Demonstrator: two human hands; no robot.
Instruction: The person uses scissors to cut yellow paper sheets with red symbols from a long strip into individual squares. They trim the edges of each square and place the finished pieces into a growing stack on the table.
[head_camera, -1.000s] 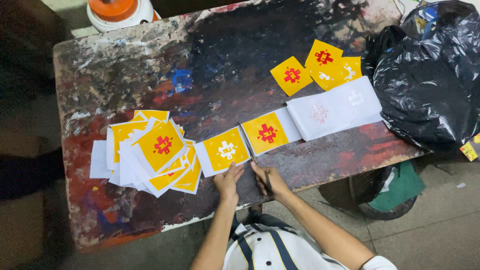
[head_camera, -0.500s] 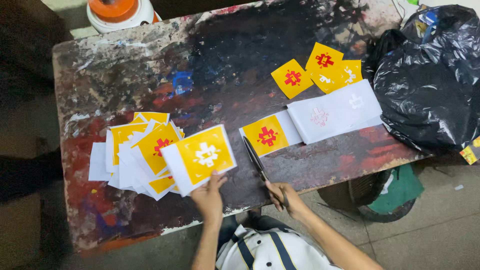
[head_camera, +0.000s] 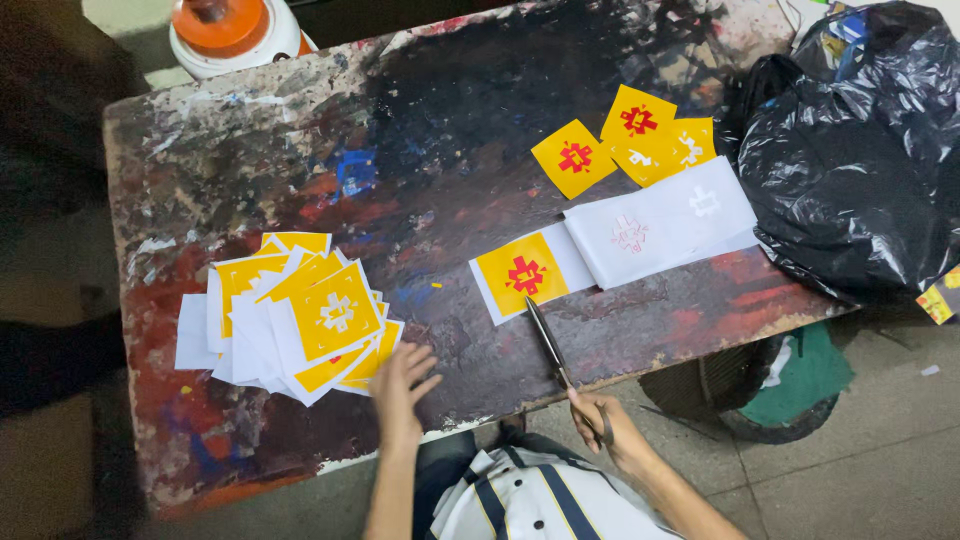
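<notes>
A: Scissors (head_camera: 556, 352) are in the right hand (head_camera: 608, 428); its fingers are closed through the handles, and the blades point far, to the yellow square with a red flower (head_camera: 523, 275) at the end of the white strip (head_camera: 655, 222).

B: And the left hand (head_camera: 398, 382)?

A: It lies flat on the desk (head_camera: 420, 130) with open fingers and holds nothing, just beside the pile of cut yellow squares (head_camera: 300, 320). A second ago this hand pressed a square with a white flower near the strip; half a second ago it carried that square left. Now this square lies on top of the pile.

B: So one piece was separated and stacked?

A: It seems so. The strip is now shorter on its left end. Three loose squares (head_camera: 625, 140) stay far right, near the black bag (head_camera: 860, 150). Whether the blades are fully closed, I cannot tell.
</notes>
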